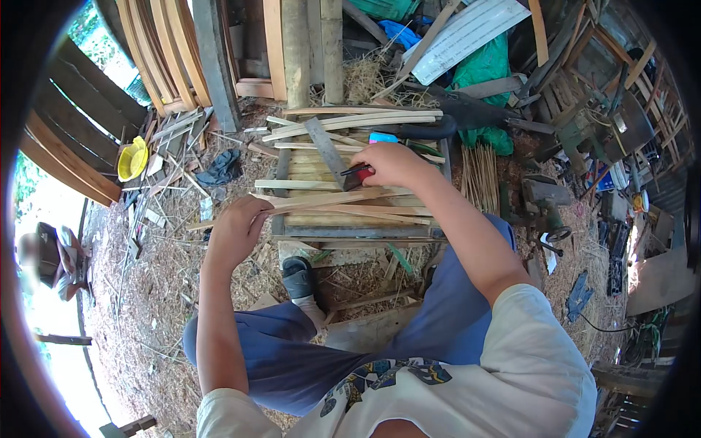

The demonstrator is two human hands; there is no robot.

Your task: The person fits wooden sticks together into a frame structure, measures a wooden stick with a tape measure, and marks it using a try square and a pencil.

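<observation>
On the left, my left hand (pixel 237 225) pinches the end of a thin wooden strip (pixel 328 198) that runs right across a low slatted bench (pixel 314 164). My right hand (pixel 393 165) is closed over the bench's middle. A small black and red item (pixel 363 174) shows at its fingertips, mostly hidden, so its kind is unclear. A flat metal blade (pixel 323 146), like that of a square, lies slantwise just left of these fingers. Behind it several pale strips (pixel 350 124) lie across the bench, near a light-blue object (pixel 382 137).
A handsaw-like dark tool (pixel 420 131) lies at the bench's back right. A bundle of thin sticks (pixel 479 179) stands right of the bench. Wood shavings and offcuts cover the ground, with a yellow bowl (pixel 133 159) at left. Another person (pixel 62 259) is at the far left.
</observation>
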